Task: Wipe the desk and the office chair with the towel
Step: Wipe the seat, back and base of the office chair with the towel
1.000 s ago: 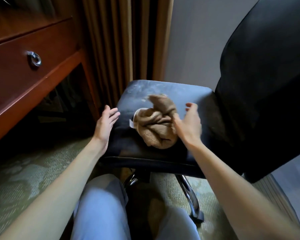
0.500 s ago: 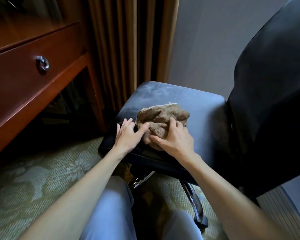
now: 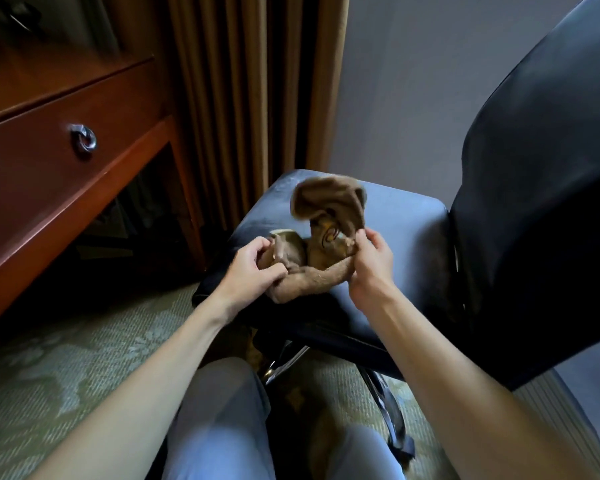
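Nearest to me, the person's knees in pale blue trousers are showing at the bottom of the head view, over a green patterned carpet. Just past them, the chrome base of the office chair is reaching out from under the seat.

Above the front of the chair seat, both hands are working the brown towel. The left hand is curling its fingers round the towel's left end, with the thumb pressing the cloth against them. The right hand is pinching the right side between thumb and bent fingers. A rolled stretch of towel is sagging between the two hands, below the fingers, and a blurred flap is rising above the right fingertips. I cannot tell whether the sagging part is touching the seat.

Beyond the hands, the dark seat is showing a pale, dusty sheen, and the black backrest is filling the right side. On the left, the reddish wooden desk is standing with a metal ring pull on its drawer. Behind the chair, a tan curtain is hanging beside a grey wall.
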`<act>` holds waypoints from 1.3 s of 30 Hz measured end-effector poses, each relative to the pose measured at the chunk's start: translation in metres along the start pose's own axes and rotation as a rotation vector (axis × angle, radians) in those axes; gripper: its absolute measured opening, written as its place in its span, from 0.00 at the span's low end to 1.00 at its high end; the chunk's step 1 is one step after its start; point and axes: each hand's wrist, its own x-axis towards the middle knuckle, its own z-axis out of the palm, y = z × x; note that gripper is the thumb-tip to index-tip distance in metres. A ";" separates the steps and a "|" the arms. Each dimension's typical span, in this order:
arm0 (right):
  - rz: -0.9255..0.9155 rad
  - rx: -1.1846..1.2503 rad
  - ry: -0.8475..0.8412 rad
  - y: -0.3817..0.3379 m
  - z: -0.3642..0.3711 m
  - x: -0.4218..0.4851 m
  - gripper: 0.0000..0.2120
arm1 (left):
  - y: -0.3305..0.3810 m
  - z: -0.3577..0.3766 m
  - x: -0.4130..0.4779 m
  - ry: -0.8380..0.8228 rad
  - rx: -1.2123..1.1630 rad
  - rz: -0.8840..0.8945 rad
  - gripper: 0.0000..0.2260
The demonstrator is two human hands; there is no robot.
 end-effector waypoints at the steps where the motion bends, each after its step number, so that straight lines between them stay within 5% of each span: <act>1: 0.034 0.047 -0.027 -0.004 0.009 0.002 0.07 | 0.002 -0.007 -0.005 -0.111 0.001 0.012 0.11; 5: 0.183 0.130 -0.114 -0.016 0.036 0.001 0.06 | 0.011 -0.034 -0.018 -0.352 -0.076 -0.100 0.17; 9: 0.321 0.148 -0.306 -0.018 0.032 -0.010 0.32 | 0.003 -0.049 -0.012 0.013 0.047 -0.187 0.28; 11: 0.309 0.091 -0.361 -0.018 0.026 -0.013 0.28 | -0.005 -0.051 -0.007 0.239 0.269 -0.176 0.29; 13: 0.297 0.052 -0.406 -0.023 0.023 -0.017 0.22 | -0.004 -0.047 -0.004 0.328 0.248 -0.150 0.26; 17: 0.233 0.095 -0.619 -0.041 0.024 -0.023 0.14 | 0.017 -0.030 0.002 -0.097 -0.382 -0.221 0.36; 19: 0.202 0.080 -0.672 -0.048 0.025 -0.022 0.16 | 0.025 -0.024 0.000 -0.239 -0.478 -0.238 0.37; 22: 0.049 -0.120 -0.598 -0.054 0.021 -0.017 0.10 | 0.029 -0.026 -0.002 -0.197 -0.537 -0.209 0.37; 26: -0.247 -0.540 -0.377 -0.058 0.013 -0.009 0.06 | 0.028 -0.035 0.003 -0.086 -0.429 -0.133 0.21; 28: -0.176 -0.465 -0.363 -0.062 0.014 -0.006 0.04 | 0.033 -0.037 0.009 -0.015 -0.428 -0.097 0.13; 31: -0.106 -0.284 -0.417 -0.071 0.021 -0.004 0.07 | 0.051 -0.039 0.021 0.000 -0.442 -0.046 0.15; 36: -0.030 -0.124 -0.570 -0.098 0.030 0.000 0.13 | 0.086 -0.034 0.036 -0.129 -0.365 -0.268 0.19; 39: -0.200 -0.277 -0.594 -0.106 0.025 -0.001 0.19 | 0.090 -0.030 0.042 -0.209 -0.304 -0.320 0.15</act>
